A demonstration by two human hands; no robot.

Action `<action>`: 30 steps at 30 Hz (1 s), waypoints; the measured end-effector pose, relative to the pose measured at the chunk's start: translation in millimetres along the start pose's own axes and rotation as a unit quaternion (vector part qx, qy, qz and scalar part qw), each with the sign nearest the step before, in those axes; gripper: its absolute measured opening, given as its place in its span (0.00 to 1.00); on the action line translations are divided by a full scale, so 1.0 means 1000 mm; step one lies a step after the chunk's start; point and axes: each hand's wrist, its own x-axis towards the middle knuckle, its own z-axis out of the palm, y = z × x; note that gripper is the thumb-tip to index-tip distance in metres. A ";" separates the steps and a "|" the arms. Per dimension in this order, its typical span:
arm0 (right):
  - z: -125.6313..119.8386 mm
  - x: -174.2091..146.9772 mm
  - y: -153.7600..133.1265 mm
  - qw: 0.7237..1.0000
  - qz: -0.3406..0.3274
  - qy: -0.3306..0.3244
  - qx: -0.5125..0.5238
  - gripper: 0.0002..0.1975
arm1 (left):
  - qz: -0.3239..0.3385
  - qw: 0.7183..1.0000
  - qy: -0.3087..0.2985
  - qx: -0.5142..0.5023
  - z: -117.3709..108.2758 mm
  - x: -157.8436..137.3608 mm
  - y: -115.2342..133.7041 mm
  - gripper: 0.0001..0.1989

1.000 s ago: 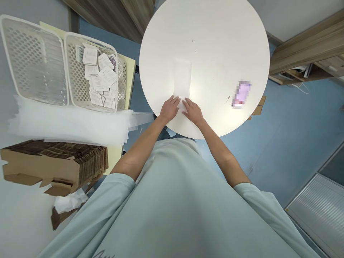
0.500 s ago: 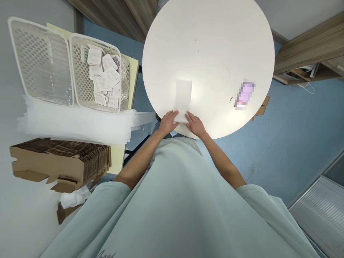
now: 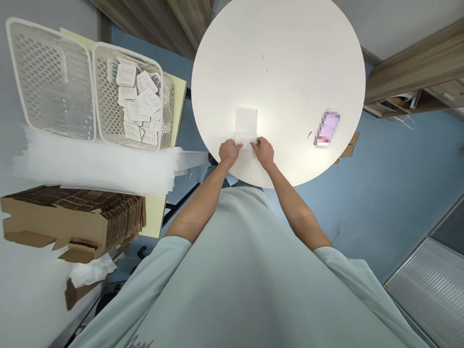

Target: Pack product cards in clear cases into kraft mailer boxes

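Observation:
A thin white sheet (image 3: 246, 119), perhaps packing foam, lies on the round white table (image 3: 290, 63) in front of me. Its near end is folded over into a flat bundle (image 3: 245, 139); whether anything is inside I cannot make out. My left hand (image 3: 229, 152) grips the bundle's left side, thumb on top and fingers curled. On the right side my right hand (image 3: 264, 151) holds it the same way, thumb pointing inward.
A blurred phone (image 3: 327, 128) lies on the table's right. To the left, a side table (image 3: 154, 217) bears a basket (image 3: 97, 96) of white square packs, another basket (image 3: 18, 72) with clear packages, a stack of white sheets (image 3: 97, 162) and folded cardboard boxes (image 3: 54, 220).
Both hands have moved forward, away from the table's near edge, folding the near end of the white sheet over. Less of the flat sheet shows, and my fingers have curled in.

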 end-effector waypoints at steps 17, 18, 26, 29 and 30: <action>0.001 -0.026 0.004 0.960 -0.242 -0.067 -0.126 0.31 | 0.328 0.940 -0.019 0.091 0.008 -0.005 -0.024 0.33; 0.002 -0.032 0.007 0.957 -0.247 -0.076 -0.129 0.33 | 0.330 0.939 -0.022 0.097 0.008 -0.011 -0.028 0.33; 0.017 -0.077 0.017 0.952 -0.249 -0.113 -0.134 0.33 | 0.318 0.942 -0.087 0.066 0.006 -0.049 -0.054 0.38; 0.019 -0.086 0.020 0.950 -0.256 -0.117 -0.136 0.33 | 0.305 0.945 -0.104 0.053 0.005 -0.055 -0.063 0.42; 0.019 -0.088 0.022 0.949 -0.259 -0.117 -0.135 0.33 | 0.298 0.947 -0.105 0.048 0.005 -0.056 -0.065 0.42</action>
